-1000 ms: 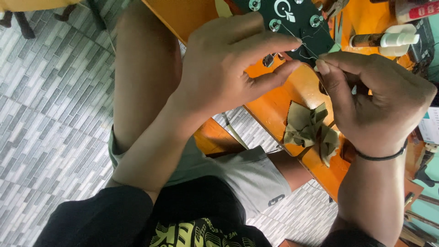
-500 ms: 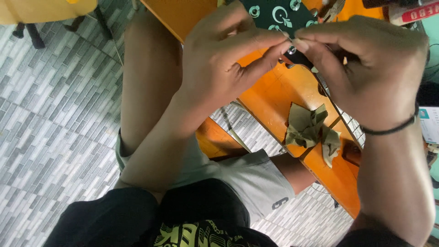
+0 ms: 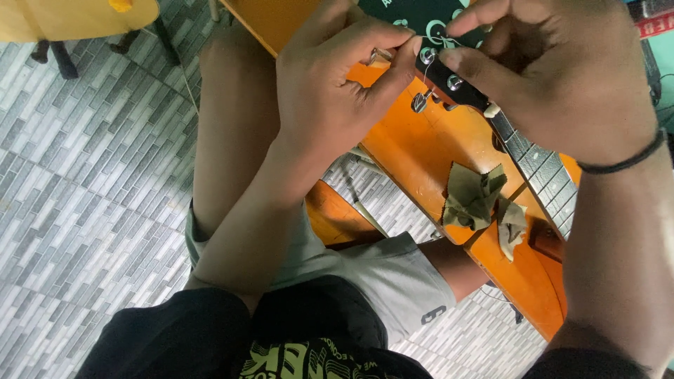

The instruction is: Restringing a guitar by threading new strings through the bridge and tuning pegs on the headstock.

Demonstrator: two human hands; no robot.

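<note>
A black guitar headstock (image 3: 449, 77) with silver tuning pegs lies on an orange table (image 3: 414, 151); its fretted neck (image 3: 537, 165) runs toward the lower right. My left hand (image 3: 337, 91) pinches a small tuning peg at the headstock's edge, thumb and forefinger closed on it. My right hand (image 3: 554, 77), a black band on its wrist, holds a thin string end over the headstock, fingertips pinched close to the left thumb.
A crumpled olive cloth (image 3: 474, 196) lies on the orange table beside the neck. Grey patterned floor tiles (image 3: 84, 189) spread to the left. A yellow tabletop (image 3: 70, 17) with dark legs stands at the top left. My knees and grey shorts (image 3: 379, 274) sit under the table edge.
The view has shifted so the headstock and tuning pegs show more fully. Both hands have come together at the headstock, the right one rising from the table's right side to the pegs.
</note>
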